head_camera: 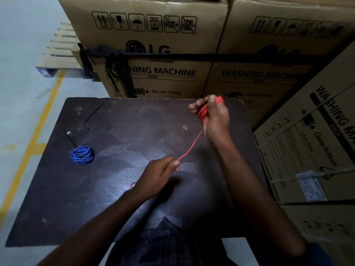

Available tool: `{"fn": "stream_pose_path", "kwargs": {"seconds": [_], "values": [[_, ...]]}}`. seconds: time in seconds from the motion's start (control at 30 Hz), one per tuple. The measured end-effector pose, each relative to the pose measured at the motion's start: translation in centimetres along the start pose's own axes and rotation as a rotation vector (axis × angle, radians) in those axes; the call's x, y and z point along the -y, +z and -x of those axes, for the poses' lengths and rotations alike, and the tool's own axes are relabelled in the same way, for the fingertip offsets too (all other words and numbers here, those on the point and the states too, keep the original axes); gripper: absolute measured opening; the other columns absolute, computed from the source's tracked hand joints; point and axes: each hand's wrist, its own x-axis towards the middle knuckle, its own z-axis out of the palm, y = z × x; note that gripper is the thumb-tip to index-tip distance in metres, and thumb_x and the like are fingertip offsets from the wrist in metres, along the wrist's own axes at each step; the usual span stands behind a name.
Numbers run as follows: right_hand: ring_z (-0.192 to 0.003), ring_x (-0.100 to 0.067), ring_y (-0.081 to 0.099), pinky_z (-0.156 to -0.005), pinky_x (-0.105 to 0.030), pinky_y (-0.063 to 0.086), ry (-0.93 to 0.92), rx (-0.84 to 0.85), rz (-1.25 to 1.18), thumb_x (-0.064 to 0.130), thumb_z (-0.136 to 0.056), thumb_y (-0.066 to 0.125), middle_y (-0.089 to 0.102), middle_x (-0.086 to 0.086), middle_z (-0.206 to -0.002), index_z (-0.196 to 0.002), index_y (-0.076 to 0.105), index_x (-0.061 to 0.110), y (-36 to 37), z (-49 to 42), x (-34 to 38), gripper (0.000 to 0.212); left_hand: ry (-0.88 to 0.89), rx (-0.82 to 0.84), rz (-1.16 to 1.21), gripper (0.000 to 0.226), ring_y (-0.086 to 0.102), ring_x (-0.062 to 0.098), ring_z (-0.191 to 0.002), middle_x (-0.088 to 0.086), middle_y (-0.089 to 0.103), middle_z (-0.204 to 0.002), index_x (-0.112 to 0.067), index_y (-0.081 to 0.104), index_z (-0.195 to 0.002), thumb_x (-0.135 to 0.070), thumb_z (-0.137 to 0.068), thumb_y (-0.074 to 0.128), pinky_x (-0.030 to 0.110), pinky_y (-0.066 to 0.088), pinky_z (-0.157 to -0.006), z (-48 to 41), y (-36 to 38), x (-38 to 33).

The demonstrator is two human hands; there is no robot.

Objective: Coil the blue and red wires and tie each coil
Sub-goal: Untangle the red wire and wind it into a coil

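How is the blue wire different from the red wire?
The blue wire lies on the table, untouched; the red wire is held up, its coil gripped by the right hand. The blue wire is all coiled; the red wire has a loose strand that the left hand pinches. Both are thin wires wound in loops.

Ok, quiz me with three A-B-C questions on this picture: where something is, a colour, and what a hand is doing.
1. Where is the blue coil? A) on the table B) under it C) held up in the air
2. What colour is the wire in the right hand? A) green B) red C) yellow
3. What is the left hand doing? A) lying flat B) pinching the wire C) holding the blue coil
Answers: 1A, it lies on the table's left part. 2B, red loops show in that hand. 3B, its fingers pinch the loose strand.
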Motion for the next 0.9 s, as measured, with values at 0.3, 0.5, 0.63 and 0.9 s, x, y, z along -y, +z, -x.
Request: {"fn": "stream_pose_path", "kwargs": {"seconds": [0.3,0.5,0.63,0.9], "values": [[-0.074,-0.019,0.06,-0.077,-0.03,0.051,0.005,0.191,0.47,0.023,-0.096,0.041,0.058,-0.008,-0.077,-0.082,0.051,0.013,-3.3,2.0,-4.3,0.02,0.191,-0.036,-0.118,0.017,0.054,-0.006,-0.069,-0.015,0.061,-0.076,-0.022,0.066,-0.088,-0.026,-0.098,0.053,0.016,0.042,-0.067,1.1,-4.1,-4.0],[-0.066,-0.013,0.059,-0.071,-0.023,0.046,0.201,0.433,0.621,0.03,-0.097,0.04,0.06,-0.008,-0.07,-0.077,0.054,0.008,-4.1,5.2,-5.2,0.033,0.243,-0.283,-0.247,0.02,0.062,0.008,-0.074,-0.008,0.069,-0.082,-0.018,0.071,-0.086,-0.031,-0.094,0.058,0.032,0.049,-0.068,-2.7,-7.9,-3.6],[-0.057,-0.019,0.057,-0.063,-0.034,0.047,0.416,0.472,0.415,0.042,-0.094,0.041,0.058,-0.005,-0.062,-0.076,0.051,0.008,-3.7,7.3,-6.3,0.04,0.231,-0.373,-0.262,0.014,0.06,0.013,-0.072,-0.006,0.066,-0.081,-0.019,0.071,-0.085,-0.028,-0.092,0.063,0.035,0.047,-0.065,-4.9,-8.8,-3.2],[-0.053,-0.022,0.055,-0.059,-0.034,0.044,0.665,0.671,0.138,0.046,-0.098,0.033,0.05,-0.005,-0.056,-0.072,0.048,0.013,-1.2,10.7,-5.0,0.045,0.077,-0.35,-0.186,0.023,0.062,0.014,-0.076,-0.006,0.067,-0.081,-0.023,0.068,-0.082,-0.038,-0.092,0.053,0.039,0.049,-0.071,-6.8,-6.5,0.5]]}}
